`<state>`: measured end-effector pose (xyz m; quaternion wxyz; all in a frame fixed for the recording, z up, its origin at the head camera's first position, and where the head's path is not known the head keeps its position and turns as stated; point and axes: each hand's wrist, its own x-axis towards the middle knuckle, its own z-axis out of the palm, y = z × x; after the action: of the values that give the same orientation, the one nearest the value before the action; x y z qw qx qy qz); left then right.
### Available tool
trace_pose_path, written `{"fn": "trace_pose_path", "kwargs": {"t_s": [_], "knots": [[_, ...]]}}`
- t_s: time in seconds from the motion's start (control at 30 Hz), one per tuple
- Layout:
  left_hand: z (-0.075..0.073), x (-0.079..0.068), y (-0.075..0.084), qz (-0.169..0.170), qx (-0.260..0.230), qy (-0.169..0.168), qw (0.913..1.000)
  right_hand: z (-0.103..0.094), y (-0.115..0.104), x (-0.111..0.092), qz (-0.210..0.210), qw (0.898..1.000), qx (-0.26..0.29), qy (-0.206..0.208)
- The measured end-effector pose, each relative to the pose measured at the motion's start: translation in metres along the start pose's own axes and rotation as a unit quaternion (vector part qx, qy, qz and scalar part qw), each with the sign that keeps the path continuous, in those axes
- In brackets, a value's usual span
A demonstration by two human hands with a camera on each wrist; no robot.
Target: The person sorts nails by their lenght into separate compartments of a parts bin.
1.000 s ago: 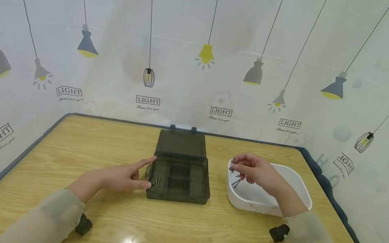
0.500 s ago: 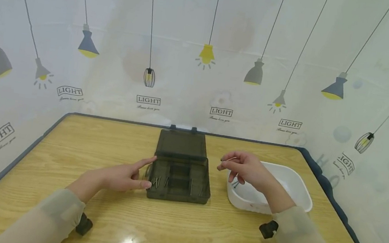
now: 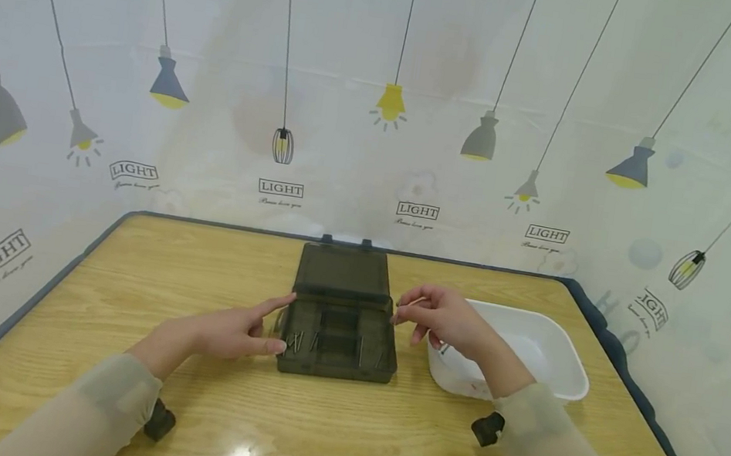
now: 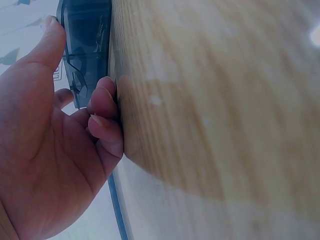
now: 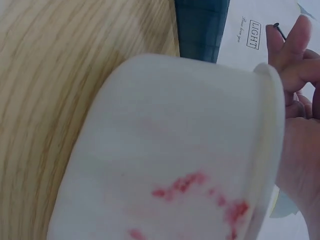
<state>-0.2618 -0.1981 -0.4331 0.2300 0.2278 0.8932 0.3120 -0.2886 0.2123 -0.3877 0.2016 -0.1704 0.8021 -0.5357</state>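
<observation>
A dark see-through plastic organizer box (image 3: 334, 371) lies with its lid (image 3: 344, 270) folded back. Several thin metal nails (image 3: 296, 341) stand or lean in its left, middle and right compartments. My left hand (image 3: 220, 332) rests at its left side, index finger near the back corner and thumb at the front corner, both extended. My right hand (image 3: 453, 322) is in the air just right of the box, pinching a small dark nail (image 5: 280, 31) with a broad head between thumb and forefinger.
A white rounded tub (image 3: 552, 344) stands right of the box, under my right forearm, with some nails (image 3: 444, 348) at its left side. Red marks (image 5: 190, 182) show on its outer wall. A patterned sheet (image 3: 345, 171) surrounds the wooden table (image 3: 309, 430).
My right hand has moved left from over the white tub to the box's right edge, carrying the nail. My left hand has stayed at the box.
</observation>
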Motion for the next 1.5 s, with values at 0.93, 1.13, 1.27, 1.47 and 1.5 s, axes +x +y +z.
{"fn": "trace_pose_path", "kwargs": {"t_s": [0.93, 1.13, 1.27, 1.47, 1.5], "knots": [[0.0, 0.0, 0.0, 0.001, 0.002, 0.002, 1.0, 0.023, -0.004, 0.004, 0.032, 0.999, -0.044, 0.001], [0.0, 0.0, 0.001, 0.001, 0.0, 0.003, 1.0, 0.021, -0.002, 0.002, 0.029, 0.999, -0.04, 0.001], [0.001, -0.001, 0.001, 0.0, -0.003, 0.003, 1.0, 0.014, 0.0, -0.001, 0.023, 0.999, -0.039, 0.011], [0.001, -0.001, 0.001, -0.002, -0.009, 0.001, 1.0, -0.007, 0.007, -0.011, 0.017, 0.997, -0.058, 0.044], [0.0, -0.001, 0.001, -0.002, -0.009, 0.001, 1.0, -0.011, 0.009, -0.013, 0.018, 0.997, -0.059, 0.049]]}}
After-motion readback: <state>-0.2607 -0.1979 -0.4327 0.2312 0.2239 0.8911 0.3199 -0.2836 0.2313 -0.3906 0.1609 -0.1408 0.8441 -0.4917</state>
